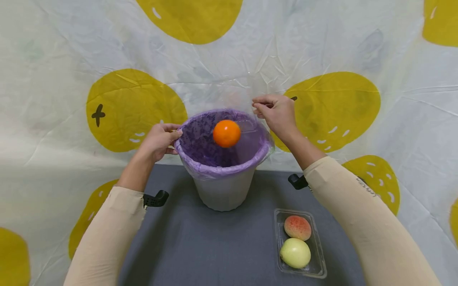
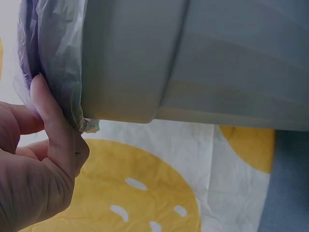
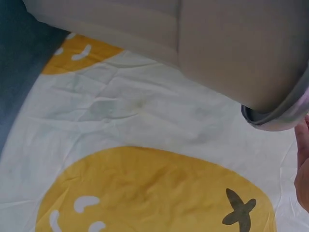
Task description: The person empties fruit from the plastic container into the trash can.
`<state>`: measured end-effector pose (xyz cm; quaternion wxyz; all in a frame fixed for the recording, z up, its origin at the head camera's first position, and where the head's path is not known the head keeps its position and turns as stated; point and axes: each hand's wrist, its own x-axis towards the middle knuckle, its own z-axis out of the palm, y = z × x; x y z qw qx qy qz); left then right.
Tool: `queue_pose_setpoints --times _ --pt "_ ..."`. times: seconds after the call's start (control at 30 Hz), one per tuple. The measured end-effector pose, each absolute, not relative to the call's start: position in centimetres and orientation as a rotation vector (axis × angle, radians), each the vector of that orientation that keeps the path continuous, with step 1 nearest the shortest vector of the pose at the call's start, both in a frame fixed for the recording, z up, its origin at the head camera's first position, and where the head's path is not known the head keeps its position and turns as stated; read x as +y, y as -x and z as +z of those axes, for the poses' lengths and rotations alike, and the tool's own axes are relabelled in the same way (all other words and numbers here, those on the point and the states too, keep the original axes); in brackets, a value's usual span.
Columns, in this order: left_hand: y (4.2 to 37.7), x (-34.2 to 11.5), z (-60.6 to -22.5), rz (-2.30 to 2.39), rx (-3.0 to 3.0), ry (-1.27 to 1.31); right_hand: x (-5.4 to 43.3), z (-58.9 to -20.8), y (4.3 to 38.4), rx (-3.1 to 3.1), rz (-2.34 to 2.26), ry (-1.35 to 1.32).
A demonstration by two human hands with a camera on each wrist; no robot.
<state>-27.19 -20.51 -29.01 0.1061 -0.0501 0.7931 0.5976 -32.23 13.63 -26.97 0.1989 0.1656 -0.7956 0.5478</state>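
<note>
A whitish bin [image 1: 223, 192] lined with a purple plastic bag [image 1: 214, 171] stands on the grey table. My left hand [image 1: 161, 141] grips its rim on the left, thumb and fingers around the bag's folded edge; the left wrist view shows that hand [image 2: 48, 154] at the bag. Above the bin's right side, my right hand [image 1: 277, 113] pinches the edge of a clear plastic tray [image 1: 248, 127], tilted up over the opening. An orange [image 1: 227, 133] shows over the opening, in front of the purple lining. Only a bit of the right hand [image 3: 302, 166] enters the right wrist view.
Another clear plastic tray [image 1: 319, 254] lies on the table [image 1: 200, 246] at front right, holding a peach [image 1: 297, 227] and a pale yellow-green fruit [image 1: 295, 253]. A white cloth [image 1: 222, 59] with large yellow fruit prints hangs behind the bin.
</note>
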Motion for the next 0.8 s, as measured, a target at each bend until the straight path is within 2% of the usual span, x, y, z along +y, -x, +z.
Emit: queue_pose_setpoints --times 0.37,0.8 --pt "27.2 -20.5 -29.1 1.777 2.317 0.143 13.7 -26.4 31.8 -2.157 1.572 -0.441" --pt "27.6 -20.7 -29.1 1.79 2.31 0.149 16.5 -25.1 30.7 -1.979 1.826 -0.431"
